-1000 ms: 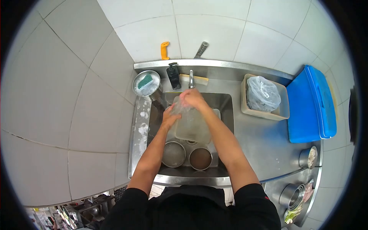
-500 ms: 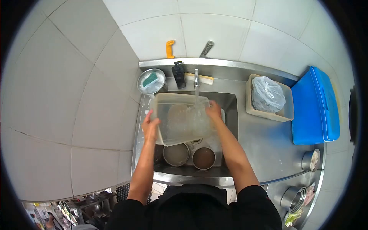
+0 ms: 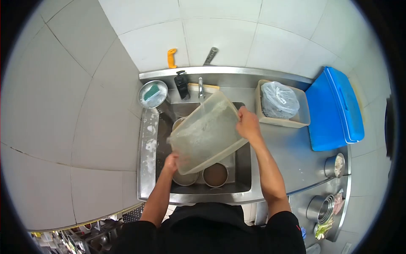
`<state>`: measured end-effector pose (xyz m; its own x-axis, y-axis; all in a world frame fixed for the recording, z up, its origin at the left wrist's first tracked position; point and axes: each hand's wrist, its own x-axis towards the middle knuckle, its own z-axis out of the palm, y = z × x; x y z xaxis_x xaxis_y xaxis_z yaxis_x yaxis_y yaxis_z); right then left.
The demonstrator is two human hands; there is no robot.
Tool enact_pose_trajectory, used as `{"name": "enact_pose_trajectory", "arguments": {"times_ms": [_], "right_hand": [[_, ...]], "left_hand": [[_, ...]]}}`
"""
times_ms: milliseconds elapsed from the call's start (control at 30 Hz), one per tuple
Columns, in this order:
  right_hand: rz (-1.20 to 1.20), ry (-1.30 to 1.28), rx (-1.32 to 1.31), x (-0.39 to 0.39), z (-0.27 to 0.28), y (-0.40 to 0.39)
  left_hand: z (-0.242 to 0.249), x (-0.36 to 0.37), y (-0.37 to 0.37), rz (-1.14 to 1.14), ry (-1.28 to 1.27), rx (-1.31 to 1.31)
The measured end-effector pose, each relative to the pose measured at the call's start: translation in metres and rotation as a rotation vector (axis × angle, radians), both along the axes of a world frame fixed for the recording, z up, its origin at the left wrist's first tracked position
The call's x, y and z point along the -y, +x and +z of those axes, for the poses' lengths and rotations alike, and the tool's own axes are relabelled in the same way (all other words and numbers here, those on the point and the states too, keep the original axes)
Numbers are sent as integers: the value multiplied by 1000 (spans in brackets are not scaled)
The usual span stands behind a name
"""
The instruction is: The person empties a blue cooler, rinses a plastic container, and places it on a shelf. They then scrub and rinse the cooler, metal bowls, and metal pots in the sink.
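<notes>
A translucent plastic tub (image 3: 207,131) is held tilted over the steel sink (image 3: 243,180). My left hand (image 3: 171,163) grips its lower left corner, while my right hand (image 3: 248,123) is closed on the upper right edge. Water from the tap (image 3: 201,88) runs against the tub, and its inside looks wet. Beneath it, a round pan (image 3: 215,175) with brownish contents sits in the sink. Another round pan (image 3: 185,179) beside it is partly covered by the tub.
Left of the tap stand a metal pot (image 3: 153,94) with a green sponge and a black pump bottle (image 3: 182,86). On the right counter are a bin (image 3: 283,122) holding a plastic bag and a blue cooler box (image 3: 334,112). Foam (image 3: 151,146) lies along the left rim.
The tub has turned counterclockwise, its right end rising and its left end dropping. My left hand has moved down with its corner. The whole view has shifted slightly.
</notes>
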<state>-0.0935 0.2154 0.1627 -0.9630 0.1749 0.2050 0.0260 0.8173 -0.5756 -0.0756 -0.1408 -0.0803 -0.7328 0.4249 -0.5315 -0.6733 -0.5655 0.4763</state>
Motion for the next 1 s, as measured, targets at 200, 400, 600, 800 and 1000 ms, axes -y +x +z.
{"name": "enact_pose_trajectory", "arguments": {"times_ms": [200,400,600,800,1000], "right_hand": [[174,240,-304,61,53,90],[159,265,-371,43,18,143],[-138,74,4,26,-102,179],[-98,-57,200,38,-116,157],[16,-41,-46,21,-102,111]], "left_hand": [[-112,-137,-47,-370,-389,-195],[-113,-155,-82,-89,-187,-180],[-26,-55,-166,231,-60,-345],[52,-114,-190,271,-1340,-1700],[149,-179,-168,-466,-1407,-1850]]}}
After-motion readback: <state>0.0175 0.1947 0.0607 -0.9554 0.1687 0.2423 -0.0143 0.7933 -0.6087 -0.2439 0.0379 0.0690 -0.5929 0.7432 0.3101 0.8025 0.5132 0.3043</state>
